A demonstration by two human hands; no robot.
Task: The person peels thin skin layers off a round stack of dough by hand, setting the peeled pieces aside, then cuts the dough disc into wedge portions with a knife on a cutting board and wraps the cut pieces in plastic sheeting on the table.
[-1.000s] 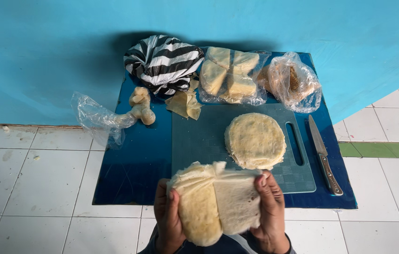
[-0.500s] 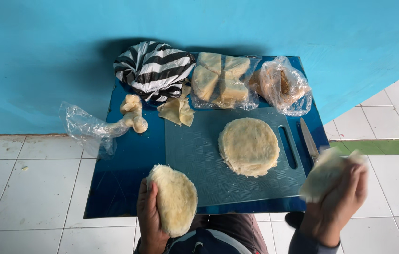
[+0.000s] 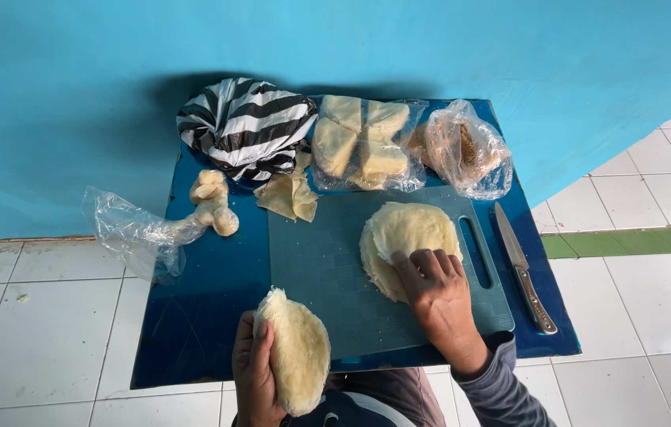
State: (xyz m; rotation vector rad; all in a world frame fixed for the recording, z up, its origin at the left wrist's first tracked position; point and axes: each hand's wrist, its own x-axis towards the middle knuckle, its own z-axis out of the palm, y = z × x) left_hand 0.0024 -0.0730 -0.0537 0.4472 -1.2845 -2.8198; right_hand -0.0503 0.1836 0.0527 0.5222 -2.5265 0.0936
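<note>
My left hand grips a pale, round flat piece of dough upright at the near edge of the blue board. My right hand lies palm down on a stack of round flat dough pieces that rests on the grey-green cutting board. Its fingers press the near part of the stack; I cannot see any piece closed inside the hand.
A knife lies right of the cutting board. At the back stand a striped black-and-white bag, a clear bag of pale wedges and another clear bag. A knotted clear bag and thin scraps lie left.
The folded dough I held in both hands was pulled into two pieces. My right hand carried its piece out to the right, then down onto the stack on the cutting board.
</note>
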